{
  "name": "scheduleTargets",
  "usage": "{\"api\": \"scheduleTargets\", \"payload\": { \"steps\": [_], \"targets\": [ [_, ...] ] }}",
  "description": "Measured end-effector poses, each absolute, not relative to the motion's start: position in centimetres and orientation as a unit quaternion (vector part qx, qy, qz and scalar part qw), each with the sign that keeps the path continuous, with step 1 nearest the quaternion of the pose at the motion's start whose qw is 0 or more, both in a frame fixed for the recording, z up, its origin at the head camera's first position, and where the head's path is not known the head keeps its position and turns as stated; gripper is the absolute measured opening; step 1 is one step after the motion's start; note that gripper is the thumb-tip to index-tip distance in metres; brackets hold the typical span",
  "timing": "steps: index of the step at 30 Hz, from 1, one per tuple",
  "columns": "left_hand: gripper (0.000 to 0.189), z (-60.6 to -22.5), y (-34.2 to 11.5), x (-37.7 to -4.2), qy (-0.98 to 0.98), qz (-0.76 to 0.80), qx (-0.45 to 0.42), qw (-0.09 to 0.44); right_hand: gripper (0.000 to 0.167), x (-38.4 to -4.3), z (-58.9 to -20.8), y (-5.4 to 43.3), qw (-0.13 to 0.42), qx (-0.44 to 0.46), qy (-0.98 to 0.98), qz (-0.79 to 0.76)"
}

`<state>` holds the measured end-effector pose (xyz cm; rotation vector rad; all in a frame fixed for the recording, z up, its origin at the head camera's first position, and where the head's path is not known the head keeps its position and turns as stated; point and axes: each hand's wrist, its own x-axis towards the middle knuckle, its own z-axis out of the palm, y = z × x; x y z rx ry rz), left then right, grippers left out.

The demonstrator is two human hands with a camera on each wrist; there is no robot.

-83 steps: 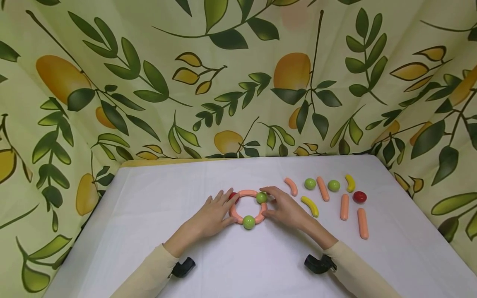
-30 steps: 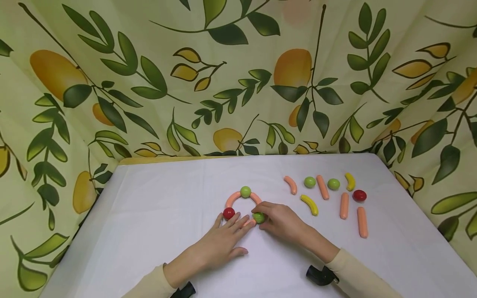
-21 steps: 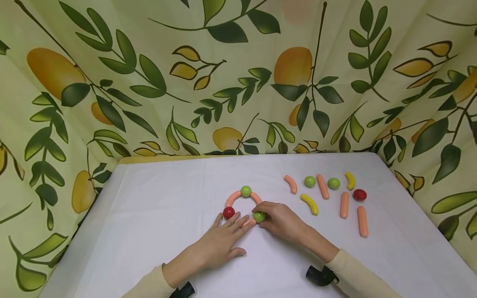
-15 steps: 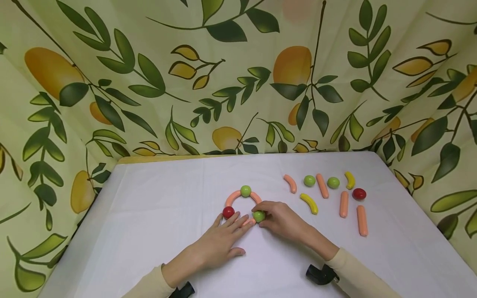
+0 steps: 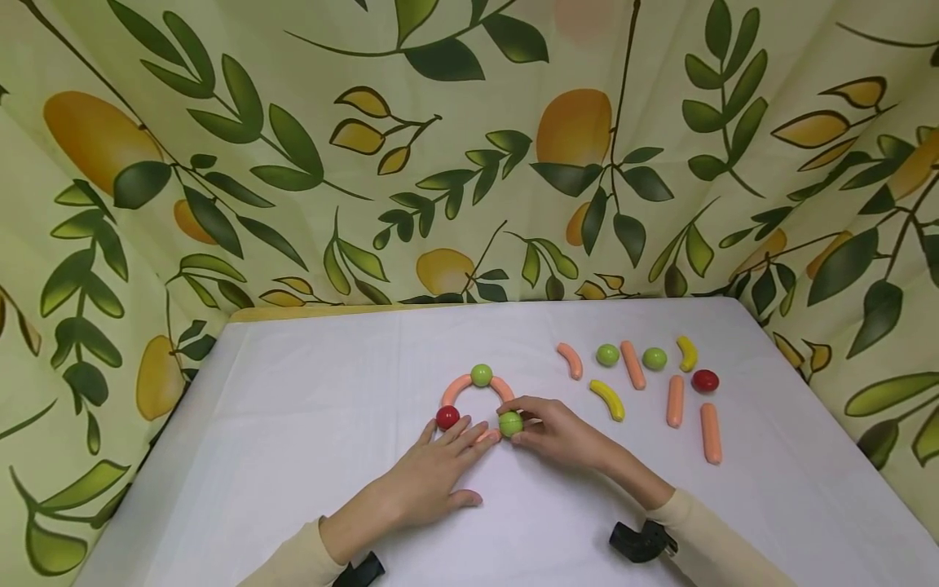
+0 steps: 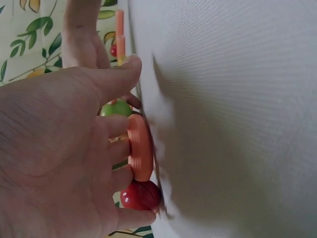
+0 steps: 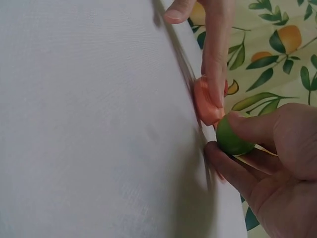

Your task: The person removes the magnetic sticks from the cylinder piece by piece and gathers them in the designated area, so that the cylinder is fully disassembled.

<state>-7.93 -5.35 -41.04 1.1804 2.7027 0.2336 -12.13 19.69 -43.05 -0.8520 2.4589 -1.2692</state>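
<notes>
Curved pink toy sausages and three toy balls form a ring on the table. A green ball (image 5: 481, 375) sits at its far side, a red ball (image 5: 447, 418) at its near left. My left hand (image 5: 429, 481) has straight fingers laid over the near curved sausage (image 6: 141, 148), hiding much of it in the head view; one fingertip is at the red ball. My right hand (image 5: 561, 432) pinches the near-right green ball (image 7: 233, 136) between thumb and fingers, at the end of that sausage. The right curved sausage (image 5: 502, 387) runs back from my right fingertips.
Loose toys lie right of the ring on the white tablecloth (image 5: 308, 391): straight sausages (image 5: 711, 434), a curved sausage (image 5: 569, 360), yellow bananas (image 5: 607, 400), green balls (image 5: 655, 359) and another red ball (image 5: 705, 381). A leaf-patterned curtain (image 5: 469, 163) encloses the table's back and sides.
Since the oldest frame the ring has turned counterclockwise, and my left hand has shifted from its left side to the near sausage. Over the last second both hands have stayed nearly still.
</notes>
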Motion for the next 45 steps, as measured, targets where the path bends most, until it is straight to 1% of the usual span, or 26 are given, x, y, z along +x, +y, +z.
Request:
{"api": "scheduleTargets", "payload": {
  "steps": [9, 15, 26, 34, 40, 45],
  "targets": [
    [0.08, -41.4, -5.4, -8.0, 0.908, 0.082, 0.4, 0.091, 0.041, -11.3, -42.8, 20.1, 0.13, -0.286, 0.841, -0.441],
    [0.081, -41.4, -5.4, -8.0, 0.909, 0.087, 0.399, 0.09, 0.041, -10.7, -42.3, 21.5, 0.098, -0.266, 0.853, -0.438],
    [0.08, -41.3, -5.5, -7.8, 0.908, 0.093, 0.398, 0.087, 0.042, -9.6, -41.3, 26.2, 0.044, -0.199, 0.88, -0.428],
    [0.08, -41.3, -5.5, -7.8, 0.909, 0.093, 0.396, 0.09, 0.042, -8.6, -41.3, 29.4, 0.015, -0.154, 0.905, -0.397],
    [0.079, -41.4, -5.5, -7.8, 0.91, 0.087, 0.398, 0.08, 0.042, -7.6, -41.5, 31.5, -0.013, -0.136, 0.92, -0.368],
    [0.078, -41.5, -5.4, -7.8, 0.912, 0.088, 0.393, 0.078, 0.042, -7.1, -41.6, 32.6, -0.019, -0.123, 0.926, -0.356]
  ]
}}
